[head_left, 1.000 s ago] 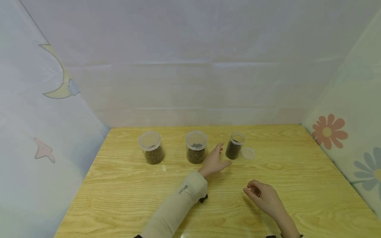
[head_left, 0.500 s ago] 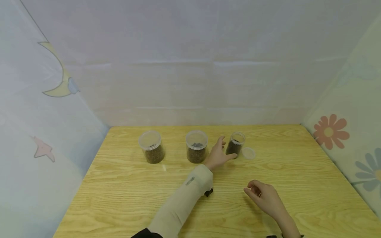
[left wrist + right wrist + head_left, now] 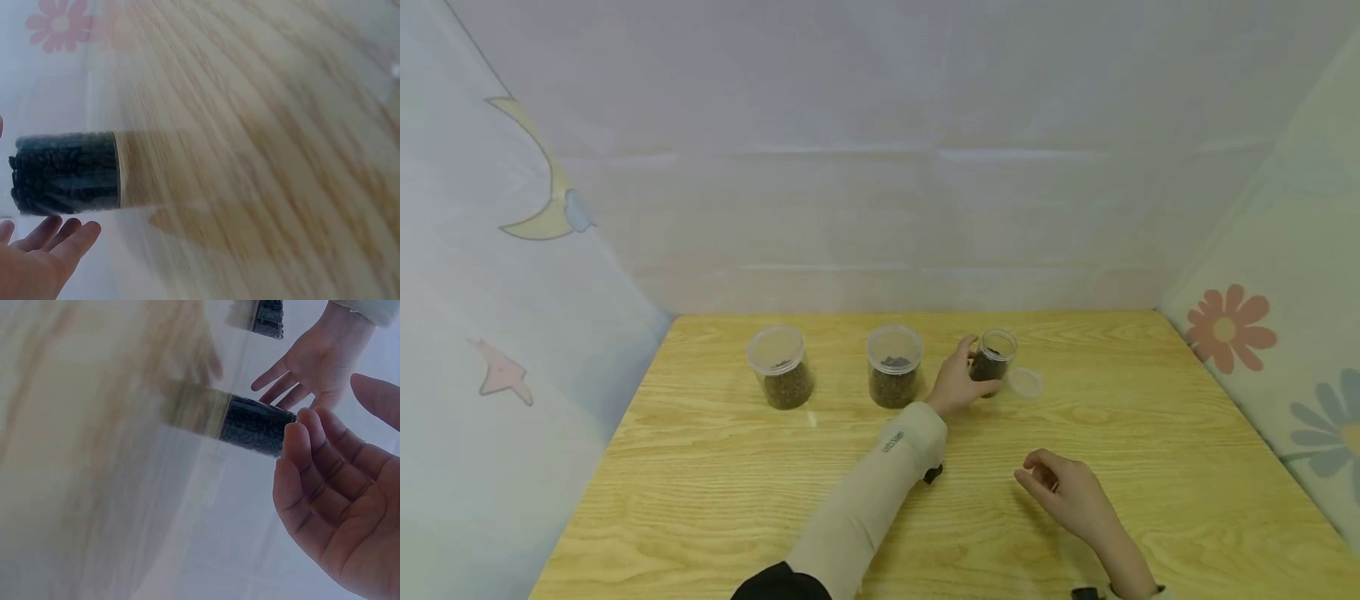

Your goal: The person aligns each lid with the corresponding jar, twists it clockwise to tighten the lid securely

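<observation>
A small clear jar [image 3: 988,367] stands upright and uncovered toward the back right of the table, part-filled with black bean-like pieces. My left hand [image 3: 957,385] is right beside it, thumb stretched across its near side and fingers reaching along its left. In the left wrist view the fingers are nearly straight, their tips at the side of the jar [image 3: 65,172]. A translucent disc-shaped lid [image 3: 1026,383] lies flat just right of the jar. My right hand [image 3: 1067,500] hovers at the front right, fingers loosely bent, holding nothing.
Two wider clear jars with lids stand to the left, the middle jar [image 3: 892,390] close to my left wrist and the left jar [image 3: 787,387] farther off. Both contain dark pieces. Printed cloth walls border the wooden table [image 3: 715,500] at the back and sides.
My left hand has moved forward and right, from the gap between the jars up to the small jar, its thumb now across the front. The right hand has stayed in place.
</observation>
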`<state>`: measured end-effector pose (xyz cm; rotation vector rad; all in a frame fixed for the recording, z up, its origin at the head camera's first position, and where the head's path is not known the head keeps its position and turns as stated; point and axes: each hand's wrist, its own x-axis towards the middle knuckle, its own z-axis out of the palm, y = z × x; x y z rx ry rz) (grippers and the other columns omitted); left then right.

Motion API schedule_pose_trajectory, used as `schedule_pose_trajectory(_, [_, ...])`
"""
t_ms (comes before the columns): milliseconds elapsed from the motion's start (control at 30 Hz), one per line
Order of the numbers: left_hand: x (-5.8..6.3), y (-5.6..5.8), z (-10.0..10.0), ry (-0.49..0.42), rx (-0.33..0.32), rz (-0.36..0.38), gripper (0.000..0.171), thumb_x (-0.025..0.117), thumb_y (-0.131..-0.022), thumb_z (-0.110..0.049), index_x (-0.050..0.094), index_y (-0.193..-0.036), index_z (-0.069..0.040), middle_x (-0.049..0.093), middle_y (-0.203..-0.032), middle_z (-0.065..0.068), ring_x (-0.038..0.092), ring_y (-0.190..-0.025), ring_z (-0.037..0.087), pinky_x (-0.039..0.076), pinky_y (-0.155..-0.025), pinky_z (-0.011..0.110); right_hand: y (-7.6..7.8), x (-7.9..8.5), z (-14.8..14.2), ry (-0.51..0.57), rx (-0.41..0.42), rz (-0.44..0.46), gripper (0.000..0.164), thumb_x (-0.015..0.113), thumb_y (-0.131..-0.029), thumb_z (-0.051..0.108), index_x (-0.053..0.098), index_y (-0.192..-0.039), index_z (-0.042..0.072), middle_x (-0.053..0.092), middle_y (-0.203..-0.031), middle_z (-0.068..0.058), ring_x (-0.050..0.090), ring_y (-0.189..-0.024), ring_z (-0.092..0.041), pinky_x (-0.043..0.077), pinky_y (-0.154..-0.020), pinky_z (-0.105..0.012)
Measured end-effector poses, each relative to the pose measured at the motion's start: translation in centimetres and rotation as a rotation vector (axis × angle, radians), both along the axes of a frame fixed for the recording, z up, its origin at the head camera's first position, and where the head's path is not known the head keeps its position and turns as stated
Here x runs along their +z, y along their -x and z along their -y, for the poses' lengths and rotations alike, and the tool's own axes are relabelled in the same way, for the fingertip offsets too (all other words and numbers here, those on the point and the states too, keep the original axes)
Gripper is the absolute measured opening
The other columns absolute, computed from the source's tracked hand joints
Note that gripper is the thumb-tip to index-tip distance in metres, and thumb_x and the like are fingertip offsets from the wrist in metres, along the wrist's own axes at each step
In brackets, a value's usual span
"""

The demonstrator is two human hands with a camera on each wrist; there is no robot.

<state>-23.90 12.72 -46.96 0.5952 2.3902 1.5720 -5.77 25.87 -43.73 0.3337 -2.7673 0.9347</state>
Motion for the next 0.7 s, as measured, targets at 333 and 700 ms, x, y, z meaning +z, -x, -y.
schedule_pose_trajectory(333, [-0.5,1.0,-1.4,0.032,0.005,-0.064,0.084,0.075,-0.075,-0.031,0.026,-0.141,-0.016,0.048,-0.128,0.003,0.048,-0.114,0.021,0.042,-0.090,0.040,0.3,0.4,-0.4,-0.033,-0.012,0.029,0.010,0.066,-0.083,0.014,0.062,-0.083,0.004,0.047,-0.059,0.014,0.044,-0.050,0.002,0.040,-0.045,-0.019])
schedule_pose_trajectory(700, [0.4,0.7,-1.9,0.020,0.039,-0.053,0.075,0.074,-0.077,-0.027,0.032,-0.137,-0.017,0.050,-0.127,0.005,0.049,-0.114,0.019,0.041,-0.092,0.036,0.2,0.6,-0.9,-0.055,-0.004,0.032,0.012,0.066,-0.083,0.013,0.063,-0.086,0.002,0.049,-0.061,0.013,0.044,-0.052,0.002,0.040,-0.046,-0.019])
